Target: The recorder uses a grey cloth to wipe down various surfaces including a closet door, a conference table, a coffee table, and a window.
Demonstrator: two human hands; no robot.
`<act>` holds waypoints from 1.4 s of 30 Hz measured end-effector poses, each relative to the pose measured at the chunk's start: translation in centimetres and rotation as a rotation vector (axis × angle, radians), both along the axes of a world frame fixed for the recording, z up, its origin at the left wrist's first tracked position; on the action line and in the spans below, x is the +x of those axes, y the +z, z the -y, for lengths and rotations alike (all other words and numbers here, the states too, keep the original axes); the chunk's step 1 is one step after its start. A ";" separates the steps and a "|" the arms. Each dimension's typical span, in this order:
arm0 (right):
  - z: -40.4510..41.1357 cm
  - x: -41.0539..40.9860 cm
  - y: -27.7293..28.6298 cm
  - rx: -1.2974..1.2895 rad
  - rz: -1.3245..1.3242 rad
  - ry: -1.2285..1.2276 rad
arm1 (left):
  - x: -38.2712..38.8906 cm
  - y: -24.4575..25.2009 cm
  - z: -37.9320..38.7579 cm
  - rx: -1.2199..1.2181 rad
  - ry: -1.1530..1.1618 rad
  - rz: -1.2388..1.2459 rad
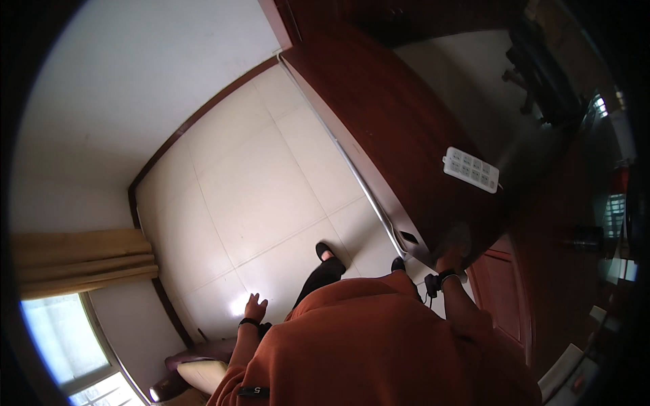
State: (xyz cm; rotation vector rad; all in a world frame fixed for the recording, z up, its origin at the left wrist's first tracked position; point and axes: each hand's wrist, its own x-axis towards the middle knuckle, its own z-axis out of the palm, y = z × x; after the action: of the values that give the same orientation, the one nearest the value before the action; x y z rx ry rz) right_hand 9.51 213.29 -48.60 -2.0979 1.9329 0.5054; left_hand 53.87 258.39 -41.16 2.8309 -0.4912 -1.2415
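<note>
My left hand (255,307) hangs low over the tiled floor, its fingers apart and nothing in it. A dark band circles that wrist. My right hand (451,257) is at the edge of a dark red wooden desk (365,106), in shadow. Around its fingers shows a pale, blurred, see-through shape (459,236); I cannot tell whether it is a held thing or a reflection. A black strapped device (433,285) with a cord sits at the right wrist. Farther along the desk top lies a white power strip (471,170) with several sockets.
Pale floor tiles (244,167) run between the desk and a white wall (152,76). A metal strip or tube (355,175) follows the foot of the desk. At the lower left are a sofa or chair with a cushion (203,375) and a tan curtain (86,259). A dark chair (546,76) stands beyond.
</note>
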 end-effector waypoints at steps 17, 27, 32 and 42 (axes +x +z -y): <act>6.9 24.3 3.2 0.079 0.033 -0.089 | 20.1 -1.3 5.2 -0.029 -0.085 -0.034; 13.3 40.4 0.6 -0.046 0.300 0.280 | 30.5 -0.8 13.3 0.123 -0.214 -0.053; 16.8 47.5 4.3 0.045 0.370 0.421 | 36.7 -0.7 21.1 0.033 -0.292 0.020; 23.3 46.5 5.6 -0.099 0.355 0.316 | 40.8 3.4 44.5 -0.246 -0.403 -0.033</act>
State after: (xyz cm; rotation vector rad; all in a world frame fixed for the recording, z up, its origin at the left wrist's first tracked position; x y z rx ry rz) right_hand 56.06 190.01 -43.00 -2.3768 1.4683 0.0813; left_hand 94.66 213.85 -37.78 2.5771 -1.1688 -1.1728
